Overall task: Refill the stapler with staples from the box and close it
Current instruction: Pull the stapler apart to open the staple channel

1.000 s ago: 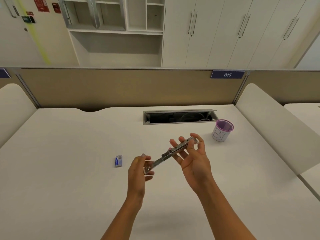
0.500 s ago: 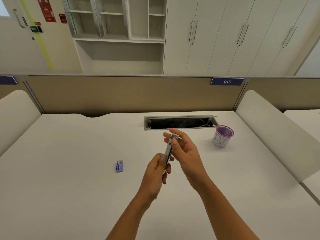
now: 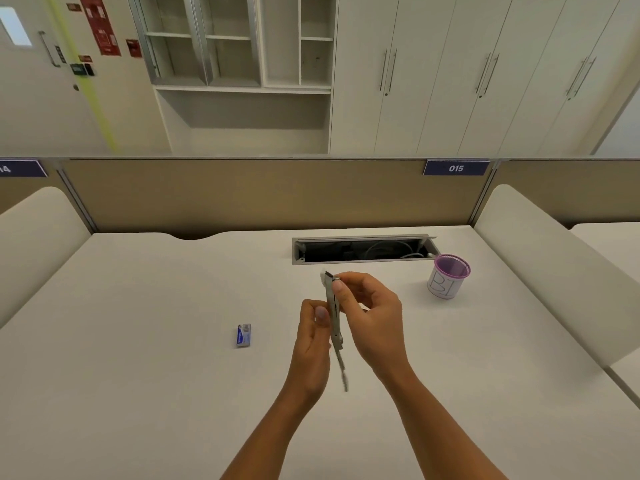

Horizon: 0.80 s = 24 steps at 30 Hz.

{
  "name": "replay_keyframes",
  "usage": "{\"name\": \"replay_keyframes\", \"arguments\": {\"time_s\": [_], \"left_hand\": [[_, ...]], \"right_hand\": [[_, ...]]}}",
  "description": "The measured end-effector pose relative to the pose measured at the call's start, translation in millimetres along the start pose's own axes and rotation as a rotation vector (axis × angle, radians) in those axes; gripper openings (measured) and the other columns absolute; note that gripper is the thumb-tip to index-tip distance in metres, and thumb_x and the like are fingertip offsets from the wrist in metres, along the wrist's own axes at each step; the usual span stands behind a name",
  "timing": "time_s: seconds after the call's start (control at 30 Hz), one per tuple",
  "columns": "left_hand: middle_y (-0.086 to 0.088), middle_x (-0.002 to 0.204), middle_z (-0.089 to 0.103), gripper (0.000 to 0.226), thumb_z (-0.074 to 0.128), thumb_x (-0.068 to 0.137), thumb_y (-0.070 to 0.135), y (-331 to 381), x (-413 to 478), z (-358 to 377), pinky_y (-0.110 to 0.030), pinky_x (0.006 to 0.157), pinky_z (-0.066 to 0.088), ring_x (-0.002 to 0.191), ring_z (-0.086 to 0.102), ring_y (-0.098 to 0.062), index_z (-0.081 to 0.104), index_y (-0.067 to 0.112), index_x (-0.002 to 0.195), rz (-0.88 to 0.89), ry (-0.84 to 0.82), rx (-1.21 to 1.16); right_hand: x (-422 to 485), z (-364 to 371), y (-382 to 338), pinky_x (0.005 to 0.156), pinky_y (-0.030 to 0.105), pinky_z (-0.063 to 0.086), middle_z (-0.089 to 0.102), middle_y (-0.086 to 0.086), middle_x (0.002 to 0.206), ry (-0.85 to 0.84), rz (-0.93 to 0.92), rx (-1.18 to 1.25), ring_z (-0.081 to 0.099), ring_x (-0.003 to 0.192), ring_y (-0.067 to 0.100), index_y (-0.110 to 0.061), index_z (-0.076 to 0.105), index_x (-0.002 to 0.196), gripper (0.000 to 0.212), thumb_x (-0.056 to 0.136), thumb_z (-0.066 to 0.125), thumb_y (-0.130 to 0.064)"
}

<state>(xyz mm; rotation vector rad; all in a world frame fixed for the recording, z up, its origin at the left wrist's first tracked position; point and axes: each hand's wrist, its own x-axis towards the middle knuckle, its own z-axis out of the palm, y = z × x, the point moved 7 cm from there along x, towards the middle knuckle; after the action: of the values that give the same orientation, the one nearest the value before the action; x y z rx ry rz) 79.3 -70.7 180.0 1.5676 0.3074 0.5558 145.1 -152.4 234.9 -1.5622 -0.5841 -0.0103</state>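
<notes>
Both my left hand (image 3: 313,336) and right hand (image 3: 367,306) grip the stapler (image 3: 334,317) at frame center; I'd open it fully, steadily, before fetching the staple box (image 3: 243,336).

The stapler (image 3: 333,311) looks like dull grey metal, faintly shiny along its edge. At nine o'clock from it the staple box (image 3: 243,336) seems glossy blue printed card. The bench (image 3: 138,341) is smooth, matt off-white. At two o'clock, a purple mesh cup (image 3: 447,281), paper-wrapped
</notes>
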Motion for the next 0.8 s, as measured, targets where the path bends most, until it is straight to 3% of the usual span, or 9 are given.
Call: {"name": "replay_keyframes", "arguments": {"time_s": [0.17,0.3,0.43,0.57,0.8], "left_hand": [[0.017,0.109,0.057,0.034,0.021,0.087,0.055,8,14,-4,-0.009,0.068,0.051,0.096,0.060,0.011,0.043,0.039,0.107,-0.034,-0.015,-0.052],[0.003,0.118,0.066,0.046,0.027,0.088,0.058,3,16,-4,-0.038,0.094,0.053,0.111,0.062,-0.014,0.057,0.038,0.116,-0.087,-0.024,-0.197],[0.005,0.126,0.064,0.045,0.031,0.092,0.050,6,15,-4,-0.048,0.101,0.046,0.119,0.059,-0.019,0.059,0.028,0.119,-0.064,0.000,-0.304],[0.007,0.132,0.061,0.053,0.032,0.089,0.059,9,17,-3,-0.049,0.103,0.043,0.123,0.055,-0.019,0.056,0.027,0.125,-0.067,-0.037,-0.341],[0.003,0.135,0.058,0.052,0.030,0.091,0.052,3,22,0,-0.042,0.103,0.045,0.123,0.055,-0.019,0.051,0.029,0.132,-0.084,-0.021,-0.326]], "right_hand": [[-9,11,2,0.068,0.012,0.056,0.073,-0.011,0.094,-0.097,0.009,0.002,0.069,0.089,0.002,-0.023,0.070,0.102,0.013,0.092,0.064,-0.017],[-14,17,8,0.071,0.013,0.055,0.074,-0.010,0.096,-0.078,0.034,0.033,0.070,0.090,0.004,-0.023,0.072,0.102,0.015,0.091,0.066,-0.015],[-16,19,14,0.076,0.013,0.055,0.076,-0.006,0.096,-0.039,0.078,0.055,0.071,0.092,0.006,-0.019,0.074,0.105,0.016,0.091,0.066,-0.018],[-17,23,15,0.078,0.015,0.056,0.077,-0.003,0.094,-0.045,0.121,0.084,0.072,0.092,0.009,-0.017,0.074,0.101,0.014,0.091,0.065,-0.021],[-14,27,10,0.082,0.020,0.058,0.075,-0.002,0.099,0.009,0.074,0.023,0.071,0.093,0.010,-0.016,0.072,0.107,0.017,0.094,0.061,-0.018]]}}
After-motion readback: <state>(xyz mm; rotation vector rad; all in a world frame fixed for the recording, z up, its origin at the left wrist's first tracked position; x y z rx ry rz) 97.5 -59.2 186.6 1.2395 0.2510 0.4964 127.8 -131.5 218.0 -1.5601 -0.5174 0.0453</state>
